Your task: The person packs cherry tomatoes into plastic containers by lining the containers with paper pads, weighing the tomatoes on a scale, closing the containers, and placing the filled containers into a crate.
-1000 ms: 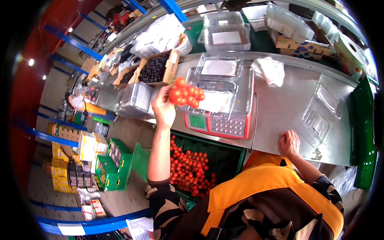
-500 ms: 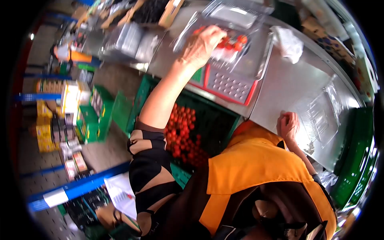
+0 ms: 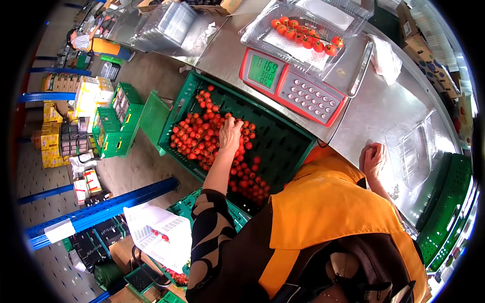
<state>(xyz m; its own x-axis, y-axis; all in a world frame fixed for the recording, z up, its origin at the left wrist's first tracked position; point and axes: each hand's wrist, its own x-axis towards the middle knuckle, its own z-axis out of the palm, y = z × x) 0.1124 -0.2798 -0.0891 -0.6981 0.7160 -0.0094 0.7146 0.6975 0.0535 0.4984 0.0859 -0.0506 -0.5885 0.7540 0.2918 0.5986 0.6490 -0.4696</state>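
Observation:
My left hand (image 3: 231, 135) reaches into a green crate (image 3: 283, 146), its fingers bunched closed on cherry tomatoes (image 3: 199, 136) lying there on the vine. Loosely curled, my right hand (image 3: 374, 160) rests on the metal table edge and appears to hold nothing. A red and grey scale (image 3: 308, 96) with a lit green display stands beyond the crate. On it sits a clear plastic punnet (image 3: 260, 35), lid hinged back, containing a vine of tomatoes (image 3: 307, 38) over a white pad.
A clear plastic container (image 3: 411, 151) lies right of my right hand, near green crates (image 3: 447, 212). White crumpled paper (image 3: 385, 60) is beside the scale. Stacked clear punnets (image 3: 172, 25) stand at the back left. A blue rack beam (image 3: 111, 212) crosses the lower left. Another person (image 3: 96, 45) is far left.
My left hand has moved from the punnet on the scale down into the crate of tomatoes. My right hand stays curled at the table edge. The camera view has shifted slightly.

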